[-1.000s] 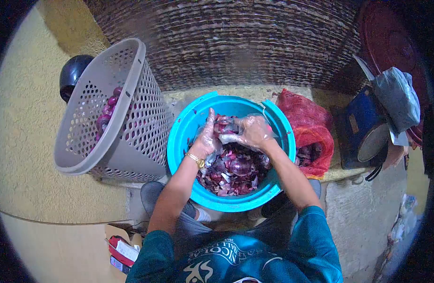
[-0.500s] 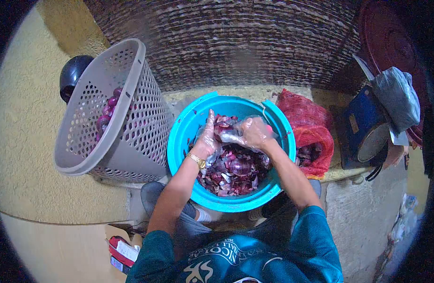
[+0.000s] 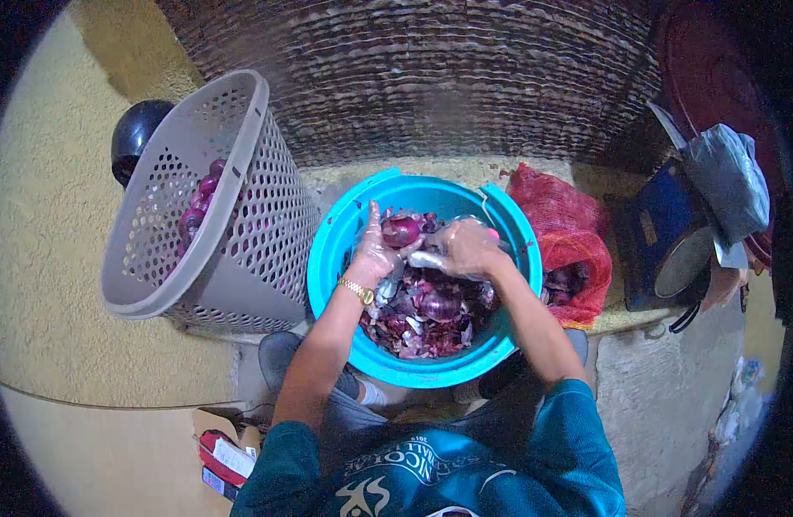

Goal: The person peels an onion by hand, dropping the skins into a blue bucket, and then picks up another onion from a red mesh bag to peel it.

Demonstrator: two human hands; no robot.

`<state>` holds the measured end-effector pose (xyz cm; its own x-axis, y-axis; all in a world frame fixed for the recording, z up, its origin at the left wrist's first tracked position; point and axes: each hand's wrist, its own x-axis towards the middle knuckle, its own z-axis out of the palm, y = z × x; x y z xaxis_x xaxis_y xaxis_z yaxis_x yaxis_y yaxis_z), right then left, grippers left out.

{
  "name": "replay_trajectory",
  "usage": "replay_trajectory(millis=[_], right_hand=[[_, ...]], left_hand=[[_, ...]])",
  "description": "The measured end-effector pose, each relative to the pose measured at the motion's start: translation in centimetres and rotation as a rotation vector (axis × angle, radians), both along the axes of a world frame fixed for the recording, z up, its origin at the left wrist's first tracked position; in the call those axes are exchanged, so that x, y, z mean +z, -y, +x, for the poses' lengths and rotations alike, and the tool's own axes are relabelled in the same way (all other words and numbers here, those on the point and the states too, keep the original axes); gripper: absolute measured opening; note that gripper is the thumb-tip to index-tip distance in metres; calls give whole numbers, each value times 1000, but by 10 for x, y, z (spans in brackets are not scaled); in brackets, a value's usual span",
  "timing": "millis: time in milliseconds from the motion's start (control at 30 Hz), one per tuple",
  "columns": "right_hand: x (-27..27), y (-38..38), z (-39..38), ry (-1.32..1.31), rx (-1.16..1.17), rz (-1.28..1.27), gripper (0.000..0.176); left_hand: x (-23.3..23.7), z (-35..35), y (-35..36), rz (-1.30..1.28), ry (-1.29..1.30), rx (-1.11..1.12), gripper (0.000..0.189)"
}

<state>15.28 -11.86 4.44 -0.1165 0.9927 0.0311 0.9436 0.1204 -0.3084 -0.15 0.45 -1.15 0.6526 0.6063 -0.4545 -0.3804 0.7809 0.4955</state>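
Both my hands wear clear plastic gloves and are over a turquoise basin [image 3: 323, 297]. In my left hand [image 3: 375, 252] rests a peeled, shiny red onion [image 3: 402, 231], with the thumb up beside it and the fingers beneath. Just right of the onion, my right hand [image 3: 467, 247] is closed, its fingers pointing toward the onion. A small pink end shows at its far side; the rest of what it grips is hidden. Below the hands, another red onion [image 3: 440, 305] lies among loose onion skins [image 3: 414, 340] in the basin.
At left stands a tall grey perforated basket [image 3: 280, 233] with several red onions [image 3: 192, 220] inside. A red mesh sack [image 3: 577, 250] touches the basin's right side. Farther right are a blue scale-like device [image 3: 659, 228] and a grey plastic bag [image 3: 726, 177].
The onion in my left hand has turned and shows more of its smooth purple surface. My right hand has shifted slightly, a little apart from it.
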Motion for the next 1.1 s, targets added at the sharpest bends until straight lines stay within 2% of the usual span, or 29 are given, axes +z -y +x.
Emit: replay_trajectory(millis=[67, 167, 233, 367, 400, 433, 533, 567, 633, 733, 833, 967, 1100], right_hand=[[-10, -2, 7, -31, -9, 121, 34], [-3, 0, 8, -68, -15, 90, 40], [-5, -1, 8, -94, -16, 97, 42], [2, 2, 1, -171, -169, 165, 43], [4, 2, -1, -213, -242, 180, 45], [2, -1, 0, -203, -252, 171, 45], [-2, -5, 5, -175, -214, 191, 49], [-2, -4, 5, -176, -213, 191, 49], [12, 0, 0, -193, -297, 78, 66], [6, -2, 3, -148, -312, 121, 73], [4, -1, 2, -89, -313, 161, 75], [2, -1, 2, -93, -292, 190, 76], [4, -3, -2, -169, -295, 128, 76]], left_hand=[[4, 0, 2, -31, 16, 24, 68], [0, 2, -2, -30, 70, -67, 65], [-2, 0, -6, -147, 184, -159, 66], [0, -3, -5, -11, 113, -194, 65], [14, -2, 6, 9, 39, -120, 65], [23, 0, 12, 30, -36, -46, 65], [28, 2, 16, 53, -78, -78, 64], [23, 1, 13, 52, -78, -78, 64], [15, 0, 8, 84, -14, -193, 61], [17, 2, 11, 43, -88, -173, 59], [24, 3, 18, 51, 1, -219, 59], [11, 3, 10, 37, 0, -238, 62], [9, 3, 8, 17, 28, -249, 62]])
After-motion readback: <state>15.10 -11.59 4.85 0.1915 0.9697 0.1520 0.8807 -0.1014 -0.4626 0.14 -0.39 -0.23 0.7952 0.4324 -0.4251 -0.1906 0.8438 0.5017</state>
